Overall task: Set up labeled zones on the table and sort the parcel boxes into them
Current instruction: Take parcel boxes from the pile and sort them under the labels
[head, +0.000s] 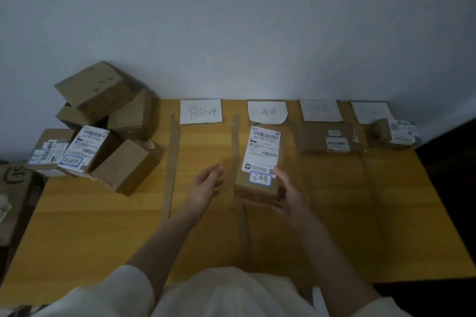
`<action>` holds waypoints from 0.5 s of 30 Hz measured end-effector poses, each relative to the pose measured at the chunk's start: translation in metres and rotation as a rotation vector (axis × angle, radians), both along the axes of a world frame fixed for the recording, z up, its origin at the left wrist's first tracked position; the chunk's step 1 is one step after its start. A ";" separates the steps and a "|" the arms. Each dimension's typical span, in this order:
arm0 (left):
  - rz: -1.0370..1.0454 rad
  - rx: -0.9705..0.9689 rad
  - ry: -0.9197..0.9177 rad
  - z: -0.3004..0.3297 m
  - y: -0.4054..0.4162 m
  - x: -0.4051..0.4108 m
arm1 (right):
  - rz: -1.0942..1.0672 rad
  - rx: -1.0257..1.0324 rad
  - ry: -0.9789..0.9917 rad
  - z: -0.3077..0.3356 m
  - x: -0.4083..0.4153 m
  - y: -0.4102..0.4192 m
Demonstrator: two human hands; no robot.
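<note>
My right hand grips the near right corner of a brown parcel box with a white shipping label and a small blue-framed handwritten sticker. The box is above the second zone, below its paper label. My left hand is open just left of the box, not touching it. Four handwritten paper labels line the far edge of the yellow table. Cardboard strips divide the zones. A flat box lies in the third zone and a small box in the fourth.
A heap of several unsorted boxes is stacked at the table's far left corner against the wall. A larger carton stands beyond the left edge. The first zone, under the leftmost label, holds no box.
</note>
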State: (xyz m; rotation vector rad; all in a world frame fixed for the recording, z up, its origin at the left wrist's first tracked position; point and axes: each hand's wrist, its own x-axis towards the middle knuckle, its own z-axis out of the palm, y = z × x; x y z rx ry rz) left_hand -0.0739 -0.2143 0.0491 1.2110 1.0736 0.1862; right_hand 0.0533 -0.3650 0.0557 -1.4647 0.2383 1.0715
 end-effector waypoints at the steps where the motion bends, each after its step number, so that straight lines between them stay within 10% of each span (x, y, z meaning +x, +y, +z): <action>1: -0.030 0.014 0.021 -0.003 -0.006 0.006 | -0.052 0.009 0.022 0.000 0.007 -0.009; 15: -0.529 0.277 0.350 -0.044 -0.071 0.068 | -0.467 0.188 0.100 -0.024 0.105 -0.091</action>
